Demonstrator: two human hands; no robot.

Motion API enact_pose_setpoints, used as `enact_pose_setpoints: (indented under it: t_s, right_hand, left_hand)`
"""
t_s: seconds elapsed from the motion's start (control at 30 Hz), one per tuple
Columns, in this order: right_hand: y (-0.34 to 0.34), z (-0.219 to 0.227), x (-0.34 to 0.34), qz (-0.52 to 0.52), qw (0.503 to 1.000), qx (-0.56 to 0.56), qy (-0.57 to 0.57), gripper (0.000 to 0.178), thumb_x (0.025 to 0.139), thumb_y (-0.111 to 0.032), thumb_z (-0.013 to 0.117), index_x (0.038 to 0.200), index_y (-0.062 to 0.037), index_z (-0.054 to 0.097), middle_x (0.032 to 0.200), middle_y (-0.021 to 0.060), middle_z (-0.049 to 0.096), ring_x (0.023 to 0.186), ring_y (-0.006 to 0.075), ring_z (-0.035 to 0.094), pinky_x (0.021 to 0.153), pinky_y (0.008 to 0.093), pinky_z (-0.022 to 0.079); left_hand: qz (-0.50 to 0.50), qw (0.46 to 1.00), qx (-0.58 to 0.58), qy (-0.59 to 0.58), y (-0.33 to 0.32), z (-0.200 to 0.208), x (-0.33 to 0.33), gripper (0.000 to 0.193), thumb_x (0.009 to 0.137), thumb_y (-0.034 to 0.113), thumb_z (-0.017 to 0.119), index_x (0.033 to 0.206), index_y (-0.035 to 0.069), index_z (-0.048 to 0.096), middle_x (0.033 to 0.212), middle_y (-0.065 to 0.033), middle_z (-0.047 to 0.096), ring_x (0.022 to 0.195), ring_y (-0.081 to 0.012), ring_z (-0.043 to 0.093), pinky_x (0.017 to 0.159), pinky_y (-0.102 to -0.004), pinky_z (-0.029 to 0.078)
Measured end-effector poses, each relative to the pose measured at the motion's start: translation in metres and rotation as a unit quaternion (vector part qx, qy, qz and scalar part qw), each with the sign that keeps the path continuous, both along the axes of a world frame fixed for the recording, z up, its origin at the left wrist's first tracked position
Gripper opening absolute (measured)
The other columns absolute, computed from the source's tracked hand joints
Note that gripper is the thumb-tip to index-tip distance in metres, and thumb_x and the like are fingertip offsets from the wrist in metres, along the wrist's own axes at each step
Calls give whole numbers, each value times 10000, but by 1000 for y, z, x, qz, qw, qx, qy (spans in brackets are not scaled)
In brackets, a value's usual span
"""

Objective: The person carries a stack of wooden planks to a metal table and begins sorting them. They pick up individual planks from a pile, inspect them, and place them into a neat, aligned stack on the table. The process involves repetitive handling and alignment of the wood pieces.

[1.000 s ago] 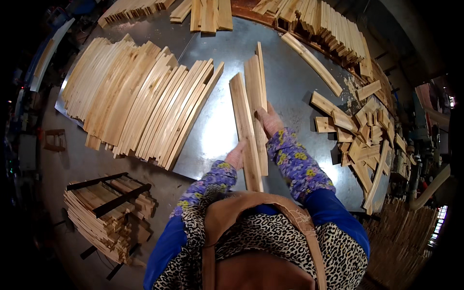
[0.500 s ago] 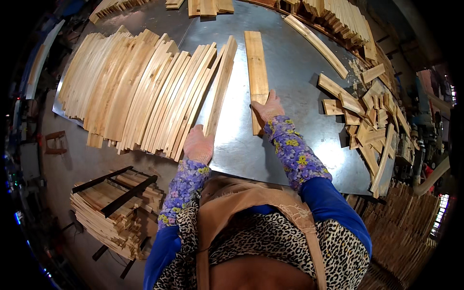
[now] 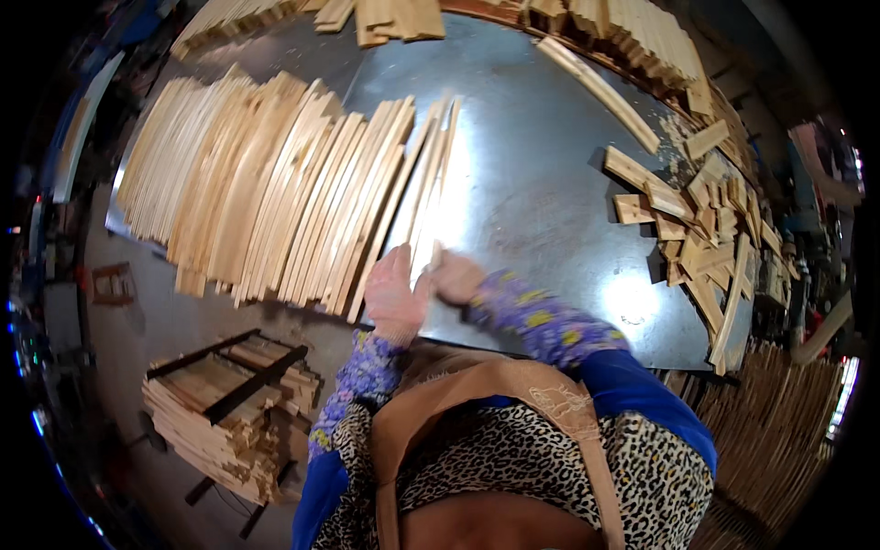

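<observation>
Board row (image 3: 266,183) looks mostly lined up, end slats (image 3: 426,188) apart. Left hand (image 3: 394,291) half-curled, right hand (image 3: 456,278) blurred; holds unclear.

left hand (image 3: 394,291): fingers forward, thumb toward right hand (image 3: 457,277) | right hand: blurred, just beside left | left forearm (image 3: 360,369): forward | right forearm (image 3: 548,317): slanted inward

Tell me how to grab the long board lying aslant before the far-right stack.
I'd grip the long board around mid-length, across its narrow width, from its near left side. Its slim, even shape suggests it balances there; that side faces the metal tabletop, while stacked boards lie beyond the other.
</observation>
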State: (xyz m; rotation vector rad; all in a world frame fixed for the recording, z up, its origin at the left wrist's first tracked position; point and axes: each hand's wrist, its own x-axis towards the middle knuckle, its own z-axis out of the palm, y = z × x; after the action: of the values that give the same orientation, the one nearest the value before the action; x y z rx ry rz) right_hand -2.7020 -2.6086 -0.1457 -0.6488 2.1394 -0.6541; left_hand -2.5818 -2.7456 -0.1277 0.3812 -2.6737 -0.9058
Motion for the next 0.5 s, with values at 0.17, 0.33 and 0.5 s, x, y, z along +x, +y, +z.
enact_pose_setpoints:
  t_s: [0.17, 0.33, 0.5]
  right_hand:
    - [-43, -68, 58, 153, 980, -104, -70, 638, 997, -354, 645, 1487, 44, 549, 1361, 295, 675, 1222, 420, 680, 1086, 462, 533]
    - [75, -65, -102, 2, 993, -111, 37, 640, 969, -359, 672, 1512, -24, 611, 1445, 224, 678, 1300, 370, 673, 1118, 448, 524]
    - [244, 3, -373, -175, 933, 29, 314, 683, 919, -361, 650, 1505, -20, 563, 1450, 267, 633, 1366, 429, 578, 1177, 506, 457]
  left_hand:
    - [-35, 998, -46, 14, 12, 7, -39, 671, 910, 436, 747, 1407, 4, 617, 1393, -242, 628, 1280, -433, 575, 1183, -575, 380]
    - [-9, 966, -201, -159, 4, -9, -57, 675, 891, 425, 778, 1404, 12, 628, 1495, -230, 543, 1399, -446, 479, 1229, -633, 300]
    - [31, 950, -288, -118, 5, -27, -62, 598, 837, 332, 809, 1363, 80, 679, 1511, -239, 538, 1409, -481, 466, 1218, -692, 292]
